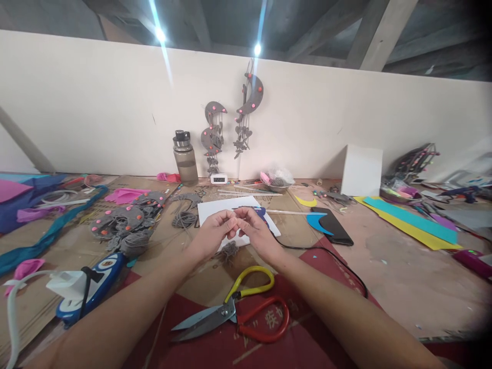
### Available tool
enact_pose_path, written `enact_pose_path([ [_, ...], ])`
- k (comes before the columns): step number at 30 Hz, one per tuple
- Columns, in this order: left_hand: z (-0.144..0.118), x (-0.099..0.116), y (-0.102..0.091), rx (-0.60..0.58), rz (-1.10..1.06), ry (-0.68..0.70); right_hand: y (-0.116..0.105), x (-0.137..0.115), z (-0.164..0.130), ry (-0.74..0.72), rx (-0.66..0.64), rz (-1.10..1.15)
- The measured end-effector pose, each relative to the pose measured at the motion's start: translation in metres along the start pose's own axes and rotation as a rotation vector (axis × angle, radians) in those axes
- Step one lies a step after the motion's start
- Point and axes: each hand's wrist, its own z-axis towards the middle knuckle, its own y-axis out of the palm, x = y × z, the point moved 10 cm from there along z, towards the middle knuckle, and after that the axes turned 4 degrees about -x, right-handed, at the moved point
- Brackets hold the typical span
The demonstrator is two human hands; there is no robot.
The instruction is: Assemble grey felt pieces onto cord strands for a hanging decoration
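My left hand [216, 230] and my right hand [258, 233] meet at the fingertips above a white sheet [206, 207]. Both are closed in a pinch; whatever lies between the fingers is too small or hidden to make out. Just below them hangs or lies a small tuft of grey yarn [229, 251]. Partly covered by my right hand is a blue glue gun [262, 211], a long pale glue stick [292, 212] reaching out to its right. Closer to me, scissors [229, 309] with one yellow and one red handle lie with blades apart on red cardboard.
Grey felt moons with pompoms [123, 220] and a blue-white power strip [98, 287] sit at left. A black phone [335, 228] carries a blue crescent [320, 223]. Behind stands a water bottle [185, 159]. A black cord [326, 250] crosses to the right.
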Motion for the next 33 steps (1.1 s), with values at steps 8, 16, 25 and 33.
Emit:
enact_pose_path([
  [8, 0.002, -0.009, -0.016, 0.163, -0.139, -0.034, -0.008, -0.02, -0.003, -0.113, 0.091, -0.128],
  [16, 0.0, -0.002, -0.021, 0.212, 0.164, -0.017, -0.008, -0.041, -0.011, -0.211, 0.126, -0.382],
  [25, -0.002, 0.003, -0.022, 0.203, 0.342, -0.011, -0.01, -0.044, -0.013, -0.233, 0.133, -0.5],
  [33, -0.002, 0.012, -0.02, 0.137, 0.458, 0.045, -0.006, -0.017, 0.001, -0.103, -0.057, -0.308],
])
